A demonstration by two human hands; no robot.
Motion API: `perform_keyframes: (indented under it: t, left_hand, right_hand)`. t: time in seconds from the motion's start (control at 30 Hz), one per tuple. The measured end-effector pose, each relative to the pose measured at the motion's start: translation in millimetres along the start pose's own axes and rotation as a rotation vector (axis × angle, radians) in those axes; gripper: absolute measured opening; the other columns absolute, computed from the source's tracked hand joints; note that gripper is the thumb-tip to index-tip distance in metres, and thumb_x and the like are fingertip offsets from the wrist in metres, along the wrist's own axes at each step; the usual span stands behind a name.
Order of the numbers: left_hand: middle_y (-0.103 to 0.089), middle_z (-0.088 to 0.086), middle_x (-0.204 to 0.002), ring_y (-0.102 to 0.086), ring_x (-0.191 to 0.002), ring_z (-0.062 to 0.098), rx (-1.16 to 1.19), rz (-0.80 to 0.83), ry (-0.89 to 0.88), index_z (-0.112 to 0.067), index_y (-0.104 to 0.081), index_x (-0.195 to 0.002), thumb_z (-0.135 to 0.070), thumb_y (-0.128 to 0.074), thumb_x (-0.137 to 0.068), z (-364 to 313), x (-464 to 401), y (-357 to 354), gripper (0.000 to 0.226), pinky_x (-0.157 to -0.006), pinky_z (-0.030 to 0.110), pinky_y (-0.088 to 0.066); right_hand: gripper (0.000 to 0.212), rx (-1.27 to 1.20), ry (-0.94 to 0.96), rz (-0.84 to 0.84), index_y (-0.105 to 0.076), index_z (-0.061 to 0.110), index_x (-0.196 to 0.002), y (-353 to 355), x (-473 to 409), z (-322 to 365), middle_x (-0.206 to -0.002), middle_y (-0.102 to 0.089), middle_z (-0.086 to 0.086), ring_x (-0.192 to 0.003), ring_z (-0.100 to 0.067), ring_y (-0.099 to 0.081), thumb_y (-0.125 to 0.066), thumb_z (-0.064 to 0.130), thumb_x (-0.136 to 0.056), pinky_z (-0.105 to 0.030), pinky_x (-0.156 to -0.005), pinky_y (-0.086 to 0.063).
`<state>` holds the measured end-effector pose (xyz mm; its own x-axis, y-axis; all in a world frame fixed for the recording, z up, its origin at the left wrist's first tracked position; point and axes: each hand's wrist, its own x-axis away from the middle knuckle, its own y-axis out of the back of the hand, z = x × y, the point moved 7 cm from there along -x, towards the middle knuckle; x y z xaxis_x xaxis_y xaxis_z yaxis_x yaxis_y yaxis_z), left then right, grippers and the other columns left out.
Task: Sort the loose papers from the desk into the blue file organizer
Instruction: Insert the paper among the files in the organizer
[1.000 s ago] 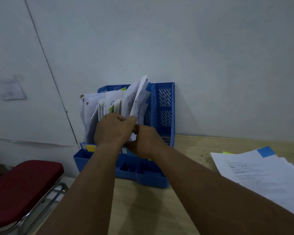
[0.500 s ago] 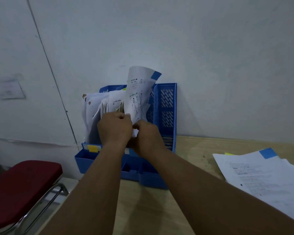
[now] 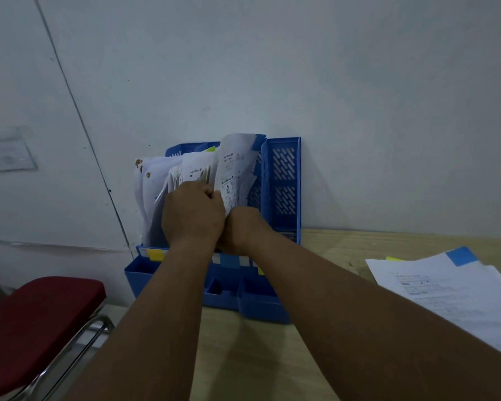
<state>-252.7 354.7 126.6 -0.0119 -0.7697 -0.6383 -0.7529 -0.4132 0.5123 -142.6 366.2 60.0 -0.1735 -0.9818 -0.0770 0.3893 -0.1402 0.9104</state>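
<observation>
The blue file organizer [image 3: 284, 180] stands upright against the wall at the desk's back left, stuffed with white papers. Both hands are at its front. My left hand [image 3: 193, 214] has its fingers curled into the filed sheets, holding them leftward. My right hand [image 3: 243, 231] grips the lower edge of a printed sheet with a blue tab [image 3: 236, 169], which stands in a slot just right of the left hand. The right-most slot looks empty. My right hand's fingers are hidden behind the left hand.
A loose stack of papers [image 3: 451, 287] with a blue tab lies on the wooden desk [image 3: 258, 357] at the right. A red padded chair [image 3: 32, 322] stands left of the desk. The white wall is directly behind the organizer.
The tabbed sheet first rose and unfolded above the organizer, then sank deeper into its slot. Both hands stayed together at the organizer's front.
</observation>
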Motion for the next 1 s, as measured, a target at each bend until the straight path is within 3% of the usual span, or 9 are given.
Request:
perform_keyframes:
  t: [0.07,0.17,0.23,0.33,0.53,0.7,0.8,0.9,1.0]
  left_hand:
    - [-0.074,0.004,-0.086,-0.06,-0.072,0.017,-0.034,0.057,0.023,-0.016,-0.079,-0.088,-0.027,-0.065,-0.095,8,-2,-8,0.019,-0.065,0.028,-0.045]
    - [-0.074,0.005,-0.085,-0.067,-0.075,0.02,-0.109,0.125,0.059,-0.016,-0.078,-0.089,-0.031,-0.067,-0.092,20,-3,-19,0.019,-0.061,0.028,-0.046]
    - [-0.074,0.004,-0.083,-0.064,-0.07,0.016,-0.087,0.099,0.039,-0.015,-0.079,-0.088,-0.034,-0.067,-0.094,18,0,-18,0.022,-0.06,0.023,-0.042]
    - [-0.076,0.006,-0.086,-0.056,-0.068,0.011,-0.018,-0.018,-0.058,-0.013,-0.08,-0.094,-0.032,-0.064,-0.097,8,5,-10,0.025,-0.061,0.017,-0.035]
    - [-0.074,0.006,-0.084,-0.057,-0.067,0.016,-0.107,0.045,0.05,-0.012,-0.079,-0.088,-0.027,-0.065,-0.095,25,4,-20,0.022,-0.06,0.026,-0.041]
    - [-0.072,0.004,-0.077,-0.051,-0.06,0.012,-0.103,0.064,0.076,-0.012,-0.079,-0.083,-0.027,-0.065,-0.095,27,5,-20,0.024,-0.05,0.02,-0.032]
    - [-0.073,0.005,-0.078,-0.055,-0.062,0.011,-0.07,0.044,0.036,-0.011,-0.079,-0.084,-0.029,-0.067,-0.095,17,9,-15,0.025,-0.055,0.019,-0.037]
    - [-0.072,0.001,-0.08,-0.065,-0.074,0.016,0.038,-0.041,0.009,-0.013,-0.076,-0.087,-0.038,-0.073,-0.09,9,15,-2,0.025,-0.066,0.023,-0.046]
    - [-0.059,-0.012,-0.069,-0.057,-0.066,0.007,0.105,-0.089,-0.023,-0.017,-0.068,-0.086,-0.043,-0.076,-0.087,-3,28,10,0.027,-0.057,0.015,-0.036]
  right_hand:
    - [0.039,-0.026,0.023,-0.089,-0.056,0.007,-0.101,5,1,3,-0.079,-0.043,-0.001,-0.069,-0.016,-0.045,-0.067,0.042,-0.089,-0.026,-0.053,-0.032]
    - [0.03,0.124,0.108,-0.047,-0.053,0.015,-0.077,0,12,13,-0.076,-0.047,-0.003,-0.082,-0.024,-0.053,-0.055,0.034,-0.1,-0.029,-0.067,-0.042]
    - [0.027,0.169,0.168,-0.065,-0.064,0.009,-0.093,3,23,22,-0.093,-0.063,-0.011,-0.095,-0.029,-0.061,-0.046,0.025,-0.104,-0.035,-0.083,-0.046]
    - [0.027,0.098,0.154,-0.082,-0.064,0.003,-0.112,7,30,21,-0.114,-0.066,-0.017,-0.105,-0.03,-0.062,-0.045,0.019,-0.105,-0.034,-0.087,-0.046]
    - [0.027,0.129,0.149,0.045,-0.069,0.005,-0.104,-5,26,20,-0.09,-0.061,-0.007,-0.082,-0.02,-0.051,-0.046,0.021,-0.104,-0.031,-0.073,-0.04]
    - [0.037,0.135,0.14,0.022,-0.048,0.016,-0.066,-7,23,17,-0.071,-0.049,-0.003,-0.067,-0.015,-0.045,-0.049,0.019,-0.103,-0.031,-0.071,-0.039]
    - [0.016,-0.08,0.105,-0.077,-0.057,0.007,-0.092,3,31,9,-0.101,-0.063,-0.013,-0.084,-0.021,-0.056,-0.057,0.022,-0.098,-0.032,-0.07,-0.046]
    - [0.043,-0.299,0.12,-0.22,-0.053,0.004,-0.127,19,48,2,-0.118,-0.06,-0.013,-0.104,-0.027,-0.061,-0.068,0.024,-0.092,-0.038,-0.086,-0.054]
    - [0.025,-0.384,0.174,-0.39,-0.06,0.005,-0.114,40,76,-7,-0.106,-0.064,-0.011,-0.093,-0.02,-0.061,-0.062,0.019,-0.093,-0.038,-0.081,-0.053]
